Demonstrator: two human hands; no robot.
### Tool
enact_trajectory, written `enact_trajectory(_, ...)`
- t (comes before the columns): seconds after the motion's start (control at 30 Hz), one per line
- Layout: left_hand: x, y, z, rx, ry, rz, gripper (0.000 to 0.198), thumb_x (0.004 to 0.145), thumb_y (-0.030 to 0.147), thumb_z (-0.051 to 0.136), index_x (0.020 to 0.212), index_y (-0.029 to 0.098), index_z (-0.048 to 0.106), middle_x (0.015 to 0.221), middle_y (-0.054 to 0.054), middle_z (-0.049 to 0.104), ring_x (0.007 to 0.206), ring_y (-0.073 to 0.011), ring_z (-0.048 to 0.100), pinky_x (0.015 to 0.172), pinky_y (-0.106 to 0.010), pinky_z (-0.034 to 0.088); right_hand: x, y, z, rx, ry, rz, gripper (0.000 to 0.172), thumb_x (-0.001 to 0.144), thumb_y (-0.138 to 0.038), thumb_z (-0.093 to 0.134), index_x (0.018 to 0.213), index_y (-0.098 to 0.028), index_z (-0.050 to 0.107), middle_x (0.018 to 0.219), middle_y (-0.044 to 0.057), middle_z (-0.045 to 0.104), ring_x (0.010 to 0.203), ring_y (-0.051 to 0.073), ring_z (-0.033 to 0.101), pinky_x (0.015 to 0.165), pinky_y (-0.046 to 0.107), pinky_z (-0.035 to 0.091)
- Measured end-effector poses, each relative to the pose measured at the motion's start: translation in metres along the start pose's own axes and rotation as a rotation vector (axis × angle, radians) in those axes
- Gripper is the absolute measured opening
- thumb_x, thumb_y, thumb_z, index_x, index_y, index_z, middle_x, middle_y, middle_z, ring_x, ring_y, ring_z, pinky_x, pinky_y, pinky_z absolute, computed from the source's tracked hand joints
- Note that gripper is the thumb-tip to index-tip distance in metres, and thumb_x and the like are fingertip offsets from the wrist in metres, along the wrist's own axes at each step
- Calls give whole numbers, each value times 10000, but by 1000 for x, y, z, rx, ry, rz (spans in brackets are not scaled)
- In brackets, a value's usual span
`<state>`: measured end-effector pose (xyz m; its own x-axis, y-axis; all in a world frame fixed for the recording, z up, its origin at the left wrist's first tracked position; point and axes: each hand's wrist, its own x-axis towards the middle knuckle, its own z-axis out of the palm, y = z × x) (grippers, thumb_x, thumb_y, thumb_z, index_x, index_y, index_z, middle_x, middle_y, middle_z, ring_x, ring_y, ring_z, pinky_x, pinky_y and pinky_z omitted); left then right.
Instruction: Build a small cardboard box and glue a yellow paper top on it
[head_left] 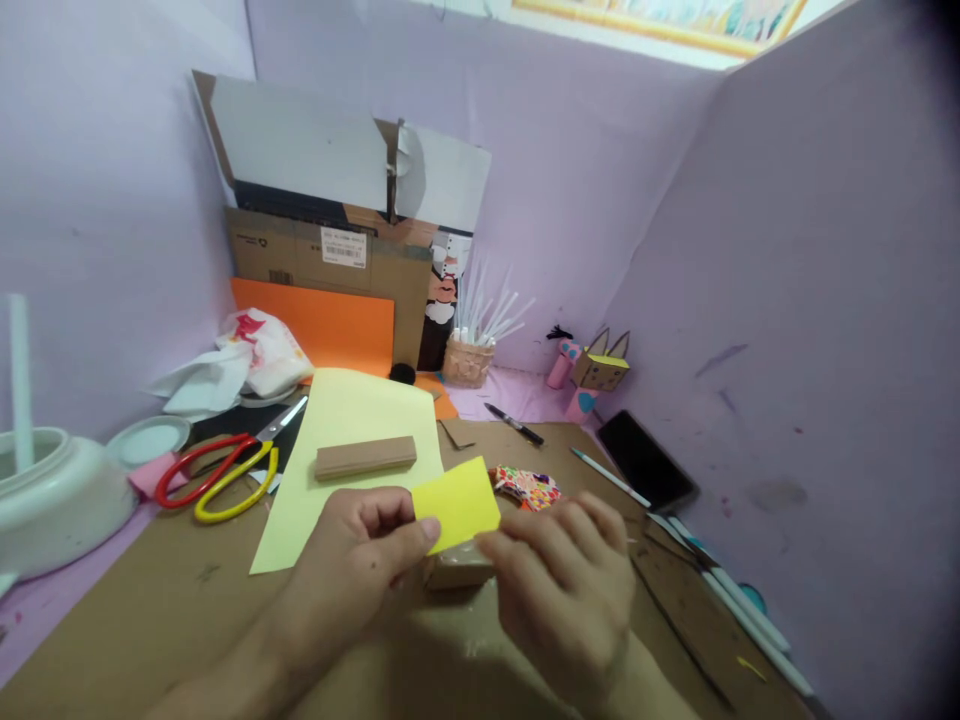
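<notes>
A small yellow paper piece (459,503) is held up at the centre. My left hand (360,548) is closed on its left end, the thumb lying across the front. My right hand (566,580) is closed too, its thumb and fingertips pinched at the paper's lower right corner. Just below the paper, partly hidden by it and by my right hand, is a small brown box (456,574) with a shiny top. Beyond my left hand, a brown cardboard strip (366,458) lies on a pale yellow sheet (307,505).
Scissors (232,470) with red and yellow handles lie left, near a white pot (67,510). A flowery patterned piece (529,487) is beyond my right hand. A black pen (514,424) and a phone (646,460) lie farther right. Cardboard boxes (315,255) stand at the back.
</notes>
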<state>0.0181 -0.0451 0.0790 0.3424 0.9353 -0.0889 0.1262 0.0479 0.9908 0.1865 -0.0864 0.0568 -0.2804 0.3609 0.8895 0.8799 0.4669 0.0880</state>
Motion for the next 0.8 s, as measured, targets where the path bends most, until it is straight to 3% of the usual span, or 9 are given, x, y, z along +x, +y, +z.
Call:
enact_trajectory(0.07,6,-6,-6,-19,3,-12,328,634,388,604,452,173,436,411,58,389,430,-70,302,450,-213,218,1,14,-1,70,10,199,143,782,-104,568,717,-204,646,682,13,668,622,145,535,668,319,376)
enact_trajectory(0.23,14,-17,-13,-7,-48,-5,338,654,401,613,477,168,445,410,60,400,425,-66,304,452,-212,202,7,37,-2,504,-56,888,106,760,-278,624,754,-194,688,645,14,671,540,132,587,460,223,427)
enact_trajectory(0.3,15,-19,-13,16,-39,17,341,663,409,612,486,167,450,414,61,399,428,-67,302,449,-211,201,8,38,0,615,-39,1047,146,728,-313,634,759,-184,695,621,14,678,518,132,598,425,207,434)
enact_trajectory(0.5,11,-16,-11,59,26,18,360,633,422,619,462,175,419,407,75,347,421,-62,266,429,-204,178,3,38,5,688,69,1235,196,621,-319,700,738,-163,721,559,11,672,423,100,543,384,198,440)
enact_trajectory(0.63,12,-17,-12,100,20,35,335,622,395,617,447,177,432,401,74,347,414,-61,250,420,-208,166,-3,41,7,772,152,1373,296,530,-291,766,795,-167,725,628,33,706,539,151,626,443,224,483)
enact_trajectory(0.73,12,-18,-12,127,-11,23,328,622,394,619,441,175,453,397,68,362,409,-61,249,417,-211,167,-7,41,7,856,102,1376,321,542,-297,774,835,-175,724,689,48,720,604,169,649,495,242,497)
enact_trajectory(0.8,13,-18,-11,128,-8,14,332,618,400,619,436,177,454,391,68,353,404,-61,242,415,-213,165,-10,40,7,899,40,1333,259,595,-327,754,801,-171,726,616,29,692,529,133,613,483,227,472)
